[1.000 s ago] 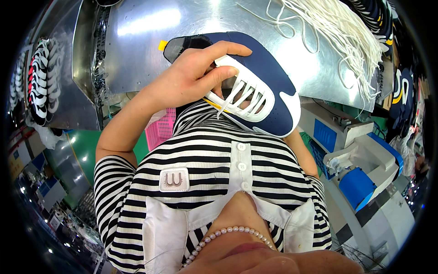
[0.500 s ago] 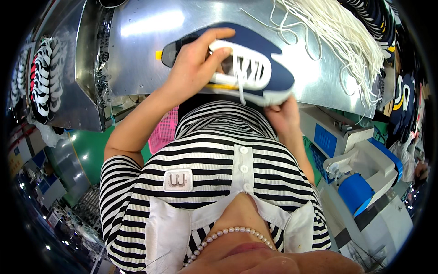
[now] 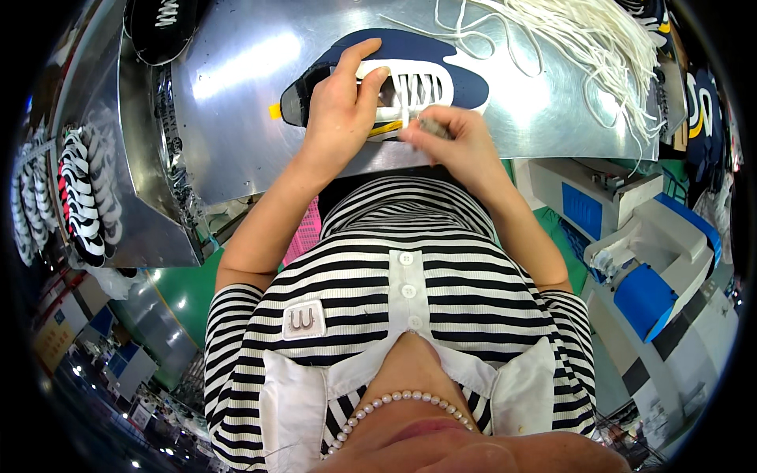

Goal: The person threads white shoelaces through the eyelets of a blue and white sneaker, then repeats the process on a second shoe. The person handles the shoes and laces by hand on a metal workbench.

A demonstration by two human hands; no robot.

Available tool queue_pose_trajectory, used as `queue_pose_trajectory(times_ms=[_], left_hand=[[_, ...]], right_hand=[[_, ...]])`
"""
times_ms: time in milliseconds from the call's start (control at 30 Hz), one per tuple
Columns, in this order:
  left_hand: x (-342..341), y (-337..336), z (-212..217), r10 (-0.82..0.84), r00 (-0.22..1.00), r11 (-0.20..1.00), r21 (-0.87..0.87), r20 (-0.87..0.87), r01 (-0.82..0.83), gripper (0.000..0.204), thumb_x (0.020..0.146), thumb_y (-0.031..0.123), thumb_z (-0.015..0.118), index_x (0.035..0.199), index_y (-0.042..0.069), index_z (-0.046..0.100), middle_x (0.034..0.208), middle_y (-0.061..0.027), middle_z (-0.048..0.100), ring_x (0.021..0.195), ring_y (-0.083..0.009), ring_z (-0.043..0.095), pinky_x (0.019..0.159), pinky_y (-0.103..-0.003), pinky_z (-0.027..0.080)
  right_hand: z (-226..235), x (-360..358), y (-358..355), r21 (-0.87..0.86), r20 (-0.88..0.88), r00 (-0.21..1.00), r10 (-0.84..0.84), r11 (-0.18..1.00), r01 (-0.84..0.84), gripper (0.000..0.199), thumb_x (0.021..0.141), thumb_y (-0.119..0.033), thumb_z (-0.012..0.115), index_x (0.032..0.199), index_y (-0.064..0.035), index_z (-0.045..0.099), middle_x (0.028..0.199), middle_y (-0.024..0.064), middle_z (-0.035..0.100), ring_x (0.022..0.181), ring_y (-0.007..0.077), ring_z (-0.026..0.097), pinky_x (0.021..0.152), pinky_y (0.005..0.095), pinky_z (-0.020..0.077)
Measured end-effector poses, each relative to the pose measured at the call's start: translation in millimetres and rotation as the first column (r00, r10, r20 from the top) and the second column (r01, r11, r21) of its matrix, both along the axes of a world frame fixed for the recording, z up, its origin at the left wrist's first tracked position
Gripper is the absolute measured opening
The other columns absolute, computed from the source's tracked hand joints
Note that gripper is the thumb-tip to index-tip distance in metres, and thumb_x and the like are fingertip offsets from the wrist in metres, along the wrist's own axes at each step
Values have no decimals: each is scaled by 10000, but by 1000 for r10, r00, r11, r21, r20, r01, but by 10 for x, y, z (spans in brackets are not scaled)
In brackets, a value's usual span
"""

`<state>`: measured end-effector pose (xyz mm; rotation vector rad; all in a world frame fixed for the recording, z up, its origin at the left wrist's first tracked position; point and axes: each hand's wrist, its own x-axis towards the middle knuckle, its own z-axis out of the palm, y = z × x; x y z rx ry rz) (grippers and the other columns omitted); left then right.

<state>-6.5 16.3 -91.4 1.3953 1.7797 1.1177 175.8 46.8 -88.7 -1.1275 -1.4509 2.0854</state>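
A navy shoe upper (image 3: 470, 84) with a white laced panel and a dark heel lies on the metal table, toe to the right. My left hand (image 3: 343, 110) grips it at the ankle opening, thumb on the white edge and fingers over the far side. A white shoelace (image 3: 405, 109) is threaded across the eyelets, and one end runs down toward me. At that end my right hand (image 3: 460, 146) has its thumb and forefinger pinched together on the lace; the fingertips are partly blurred. A yellow tab (image 3: 274, 111) shows beside the heel.
Loose white laces (image 3: 579, 51) are heaped at the far right of the metal table (image 3: 229, 142). A black laced shoe (image 3: 163, 27) stands far left. More navy uppers (image 3: 700, 118) are at the right edge. A white-and-blue machine (image 3: 650, 276) stands right of me, a pink basket (image 3: 303, 232) below the table.
My right hand has moved up from the toe's near edge to the lace and pinches it. The upper has shifted slightly left and lies flatter; my left hand keeps its hold.
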Motion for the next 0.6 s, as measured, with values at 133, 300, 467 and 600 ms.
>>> queue_pose_trajectory(times_ms=[133, 300, 467, 600], left_hand=[[-22, 82, -29, -12, 999, 999, -40, -51, 10, 339, 977, 191, 571, 1265, 13, 560, 612, -159, 590, 554, -283, 594, 589, -385, 470], [-63, 118, -70, -24, 997, 998, -55, -70, 20, 341, 976, 205, 575, 1263, 22, 557, 635, -164, 603, 588, -297, 603, 612, -389, 480], [-82, 9, 38, -99, 995, 994, -49, -13, 99, 358, 982, 232, 573, 1285, 42, 547, 865, -198, 679, 782, -334, 673, 715, -383, 517], [-150, -245, 215, -219, 956, 976, -37, -198, 216, 356, 932, 268, 653, 1199, 44, 583, 986, -175, 692, 895, -346, 682, 780, -393, 525]], right_hand=[[28, -62, -236, -279, -158, 984, 79, 953, -121, 148, 890, -165, 729, 822, -56, 655, 606, -70, 517, 532, 8, 432, 492, 177, 306], [28, -75, -244, -230, -218, 976, 20, 971, -71, 131, 897, -138, 712, 818, -62, 641, 598, -74, 505, 529, 4, 420, 489, 173, 297], [-202, -206, -50, -15, -211, 910, -357, 932, 362, 87, 917, -138, 701, 890, -55, 696, 614, -75, 525, 517, -5, 417, 474, 161, 279], [-261, -269, -47, 40, -188, 915, -357, 928, 371, 128, 904, -161, 724, 925, -34, 718, 585, -74, 515, 487, -2, 400, 450, 175, 258]])
